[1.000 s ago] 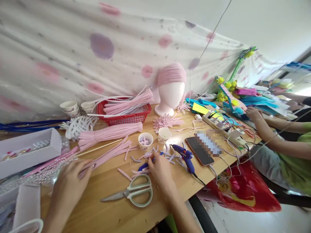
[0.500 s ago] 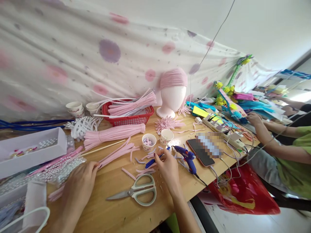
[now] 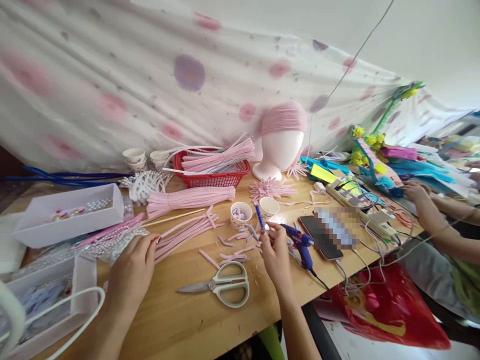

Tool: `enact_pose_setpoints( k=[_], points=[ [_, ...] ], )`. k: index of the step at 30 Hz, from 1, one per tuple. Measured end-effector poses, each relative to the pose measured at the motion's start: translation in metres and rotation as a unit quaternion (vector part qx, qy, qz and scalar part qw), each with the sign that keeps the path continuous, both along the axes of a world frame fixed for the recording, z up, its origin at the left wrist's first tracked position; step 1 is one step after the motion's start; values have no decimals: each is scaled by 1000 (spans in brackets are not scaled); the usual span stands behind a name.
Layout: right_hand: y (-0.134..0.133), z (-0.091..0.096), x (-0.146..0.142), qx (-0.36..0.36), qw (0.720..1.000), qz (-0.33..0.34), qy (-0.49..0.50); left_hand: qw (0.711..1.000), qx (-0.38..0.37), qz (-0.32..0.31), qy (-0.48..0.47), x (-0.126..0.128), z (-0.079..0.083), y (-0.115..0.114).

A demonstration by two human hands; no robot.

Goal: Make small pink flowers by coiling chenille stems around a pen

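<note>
My left hand (image 3: 135,265) is closed in a pinch at the near end of a pink pipe cleaner (image 3: 182,223), beside a loose spread of the same stems on the wooden table. In my right hand (image 3: 276,252) a slim blue pen (image 3: 259,216) points upward between thumb and fingers. Scissors (image 3: 225,285) with pale green handles lie between the hands, blades toward the left. Short cut pink and lilac pieces (image 3: 234,256) are scattered beyond them. A blue glue gun (image 3: 301,245) rests just right of my right hand.
Two paper cups (image 3: 240,220) stand ahead, one holding small pieces. Behind are a red basket (image 3: 213,179), a pink bundle (image 3: 191,198) and a foam head (image 3: 281,150). A phone (image 3: 318,235), power strip (image 3: 360,212) and cables lie right, near another person's hands (image 3: 418,195).
The view has swung left, so the scene sits further right. My right hand has raised the blue pen from lying low to upright. My left hand keeps its pinch by the pink stems.
</note>
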State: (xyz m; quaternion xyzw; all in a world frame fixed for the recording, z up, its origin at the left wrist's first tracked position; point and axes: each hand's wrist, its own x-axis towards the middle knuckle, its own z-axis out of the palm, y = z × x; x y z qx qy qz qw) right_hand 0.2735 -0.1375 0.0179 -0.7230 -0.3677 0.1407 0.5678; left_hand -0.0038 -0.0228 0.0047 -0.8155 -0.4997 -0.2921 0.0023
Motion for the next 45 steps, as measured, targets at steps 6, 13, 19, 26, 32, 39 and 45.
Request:
enact_pose_setpoints(
  k=[6, 13, 19, 26, 32, 39, 45],
  points=[
    [-11, 23, -10, -52, 991, -8, -127, 996, 86, 1, -9, -3, 18, -9],
    [1, 27, -45, -88, 980, 141, -110, 989, 36, 82, -117, -1, 32, -39],
    [53, 24, -52, -256, 911, 173, -272, 973, -166, 101, -127, 1, -1, -55],
    [100, 19, -63, -343, 837, 183, -386, 914, -310, 45, -256, 3, -14, -48],
    [65, 31, -55, -322, 850, 185, -374, 820, -382, 42, -425, 9, -1, -48],
    [12, 22, -95, -317, 860, 245, -315, 686, -488, -13, -540, 55, 13, -75],
    [2, 17, -72, -339, 861, 230, -302, 706, -326, 79, -624, 55, 15, -74]
  ],
)
